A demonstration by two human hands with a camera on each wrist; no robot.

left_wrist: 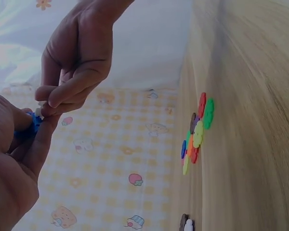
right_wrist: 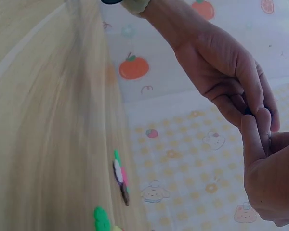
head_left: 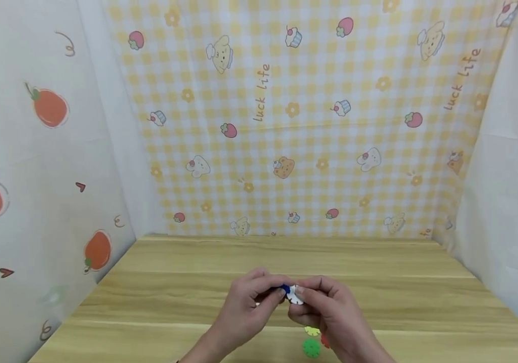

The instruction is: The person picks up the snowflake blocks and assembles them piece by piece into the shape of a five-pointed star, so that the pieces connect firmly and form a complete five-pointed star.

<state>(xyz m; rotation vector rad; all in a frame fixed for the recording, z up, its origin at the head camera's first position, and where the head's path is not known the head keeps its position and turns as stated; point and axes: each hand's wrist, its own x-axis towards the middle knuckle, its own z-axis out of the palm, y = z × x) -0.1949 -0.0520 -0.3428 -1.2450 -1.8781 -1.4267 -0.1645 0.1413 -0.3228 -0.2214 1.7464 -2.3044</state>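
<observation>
In the head view my left hand (head_left: 246, 305) pinches a blue notched plastic disc (head_left: 285, 289) between thumb and fingers. My right hand (head_left: 331, 308) grips a white snowflake-type disc (head_left: 295, 295), its slotted rim facing the camera. The two discs meet edge to edge between the hands, held up above the table. From the left wrist, the blue disc (left_wrist: 29, 126) shows partly behind the left fingers, with a sliver of the white disc (left_wrist: 40, 109) at the right fingertips. In the right wrist view the fingers hide nearly all of both pieces.
On the wooden table (head_left: 173, 282), a green disc (head_left: 311, 348), a yellow disc (head_left: 312, 331) and a red disc (head_left: 325, 342) lie by the right hand. A cluster of mixed colours (left_wrist: 197, 134) shows from the left wrist. Patterned cloth (head_left: 309, 136) walls the back and sides.
</observation>
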